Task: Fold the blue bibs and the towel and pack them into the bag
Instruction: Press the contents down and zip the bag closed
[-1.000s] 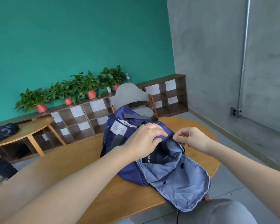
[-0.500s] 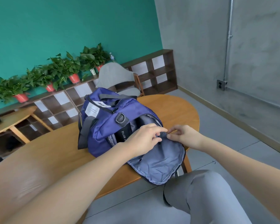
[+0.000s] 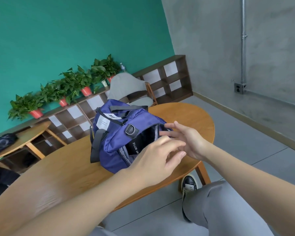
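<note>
Rounded light-brown wooden desk [image 3: 186, 114] carries one dark blue fabric duffel bag [image 3: 114, 143] with grey straps, standing near the desk's near edge, side pocket gaping open.

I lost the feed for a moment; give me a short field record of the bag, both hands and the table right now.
bag: blue bag on the wooden table, end opening unzipped, dark inside
bibs/towel: not visible
left hand: left hand in front of the opening, fingers loose, holding nothing
right hand: right hand at the opening's rim, fingers spread
behind: grey chair, shelf with potted plants
</note>
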Available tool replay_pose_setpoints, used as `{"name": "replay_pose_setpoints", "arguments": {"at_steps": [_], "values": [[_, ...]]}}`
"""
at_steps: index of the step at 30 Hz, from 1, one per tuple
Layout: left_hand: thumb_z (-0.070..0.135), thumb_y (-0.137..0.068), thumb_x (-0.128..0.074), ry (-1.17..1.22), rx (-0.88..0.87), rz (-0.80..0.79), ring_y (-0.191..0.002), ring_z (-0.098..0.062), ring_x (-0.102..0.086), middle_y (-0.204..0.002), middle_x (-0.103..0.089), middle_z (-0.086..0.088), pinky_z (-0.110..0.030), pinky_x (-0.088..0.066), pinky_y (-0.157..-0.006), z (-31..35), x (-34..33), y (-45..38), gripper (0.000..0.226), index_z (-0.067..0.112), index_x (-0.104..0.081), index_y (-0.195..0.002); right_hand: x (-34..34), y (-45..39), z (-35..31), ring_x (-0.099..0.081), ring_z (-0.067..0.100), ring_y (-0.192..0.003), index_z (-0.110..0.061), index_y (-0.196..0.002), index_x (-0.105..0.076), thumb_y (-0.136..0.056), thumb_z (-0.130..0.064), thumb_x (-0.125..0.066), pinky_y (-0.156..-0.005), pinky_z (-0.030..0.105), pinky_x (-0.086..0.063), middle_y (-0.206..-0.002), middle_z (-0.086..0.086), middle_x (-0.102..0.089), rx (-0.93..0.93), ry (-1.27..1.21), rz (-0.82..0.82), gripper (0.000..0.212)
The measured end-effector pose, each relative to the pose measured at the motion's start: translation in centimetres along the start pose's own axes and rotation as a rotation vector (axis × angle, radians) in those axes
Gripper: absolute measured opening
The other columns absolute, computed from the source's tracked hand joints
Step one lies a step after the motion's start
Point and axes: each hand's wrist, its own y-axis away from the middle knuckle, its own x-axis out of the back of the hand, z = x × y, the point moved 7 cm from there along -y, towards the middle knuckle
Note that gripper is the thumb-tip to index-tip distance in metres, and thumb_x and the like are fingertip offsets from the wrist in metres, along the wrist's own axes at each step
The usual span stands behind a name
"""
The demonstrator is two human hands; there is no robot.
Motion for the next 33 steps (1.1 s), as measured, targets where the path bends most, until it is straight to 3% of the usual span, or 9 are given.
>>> {"name": "replay_pose_setpoints", "arguments": {"at_steps": [3, 6, 12, 15, 17, 22, 26, 30, 33], "values": [[0.036, -0.095, -0.067, 0.129, 0.245, -0.055, -0.105, -0.002, -0.063, -0.120, -0.067, 0.009, -0.023, -0.052, -0.093, -2.5, -0.7, -0.1, 0.033, 0.026, -0.067, -0.127, -0.3, -1.1, 0.3, -0.062, 0.028, -0.124, -0.012, -0.141, -0.051, -0.107, -0.043, -0.033, -0.104, 0.049, -0.048, -0.131, 0.009, -0.067, 0.001, 0.003, -0.031, 0.049], [0.037, -0.093, -0.068, -0.032, 0.287, -0.054, -0.126, -0.002, -0.052, -0.134, -0.061, 0.011, -0.023, -0.040, -0.109, -5.0, -0.4, 0.0, 0.041, 0.024, -0.064, -0.132, 0.5, -1.8, 0.3, -0.060, 0.023, -0.125, -0.014, -0.138, -0.056, -0.106, -0.041, -0.035, -0.108, 0.048, -0.044, -0.131, 0.004, -0.068, 0.035, 0.074, -0.002, 0.047], [0.030, -0.097, -0.066, -0.184, 0.265, -0.147, -0.145, -0.007, -0.034, -0.154, -0.043, 0.005, -0.022, -0.026, -0.119, -8.6, 0.0, -0.2, 0.050, 0.022, -0.053, -0.144, 5.0, -2.6, 0.7, -0.068, 0.017, -0.091, -0.008, -0.122, -0.060, -0.102, -0.015, -0.055, -0.079, 0.037, -0.058, -0.115, 0.012, -0.069, 0.132, 0.375, 0.361, 0.022], [0.024, -0.100, -0.061, -0.282, 0.186, -0.222, -0.150, -0.009, -0.023, -0.162, -0.030, 0.003, -0.016, -0.018, -0.116, -8.9, -1.0, -1.1, 0.054, 0.022, -0.045, -0.151, 6.2, -3.6, 1.5, -0.069, 0.018, -0.075, -0.010, -0.122, -0.057, -0.099, -0.009, -0.059, -0.059, 0.030, -0.058, -0.108, 0.012, -0.064, 0.118, 0.611, 0.378, 0.022], [0.017, -0.101, -0.059, -0.337, 0.102, -0.250, -0.152, -0.014, -0.018, -0.163, -0.028, -0.001, -0.022, -0.019, -0.119, -8.5, -2.1, -1.9, 0.053, 0.018, -0.044, -0.152, 6.7, -4.3, 2.4, -0.067, 0.018, -0.069, -0.008, -0.128, -0.053, -0.095, -0.005, -0.064, -0.051, 0.026, -0.056, -0.108, 0.010, -0.062, 0.068, 0.714, 0.385, 0.034], [0.008, -0.099, -0.062, -0.348, -0.050, -0.238, -0.154, -0.022, -0.020, -0.161, -0.035, -0.008, -0.031, -0.019, -0.123, -8.5, -4.5, -4.0, 0.049, 0.011, -0.051, -0.146, 6.8, -5.4, 2.9, -0.070, 0.019, -0.063, -0.012, -0.142, -0.045, -0.096, -0.004, -0.062, -0.047, 0.026, -0.054, -0.124, 0.006, -0.062, -0.005, 0.813, 0.323, 0.049], [0.011, -0.097, -0.066, -0.365, -0.085, -0.235, -0.154, -0.022, -0.021, -0.159, -0.039, -0.009, -0.034, -0.019, -0.124, -10.0, -5.2, -5.4, 0.050, 0.011, -0.053, -0.145, 6.7, -5.4, 2.7, -0.065, 0.015, -0.054, -0.014, -0.143, -0.045, -0.097, -0.008, -0.064, -0.045, 0.026, -0.050, -0.121, 0.006, -0.063, -0.005, 0.819, 0.271, 0.050], [0.016, -0.092, -0.073, -0.423, -0.118, -0.262, -0.152, -0.028, -0.029, -0.152, -0.048, -0.012, -0.043, -0.029, -0.122, -11.2, -5.3, -6.1, 0.048, 0.010, -0.060, -0.138, 7.3, -5.5, 2.8, -0.055, 0.011, -0.041, -0.009, -0.133, -0.053, -0.094, -0.014, -0.071, -0.041, 0.024, -0.045, -0.103, 0.009, -0.073, 0.003, 0.746, 0.308, 0.044], [0.019, -0.089, -0.076, -0.450, -0.116, -0.260, -0.149, -0.030, -0.033, -0.149, -0.052, -0.014, -0.047, -0.030, -0.121, -11.8, -5.3, -6.5, 0.048, 0.011, -0.063, -0.135, 8.0, -4.9, 2.7, -0.051, 0.013, -0.040, -0.006, -0.115, -0.064, -0.092, -0.013, -0.073, -0.042, 0.024, -0.045, -0.074, 0.010, -0.073, 0.045, 0.623, 0.378, 0.026]]}}
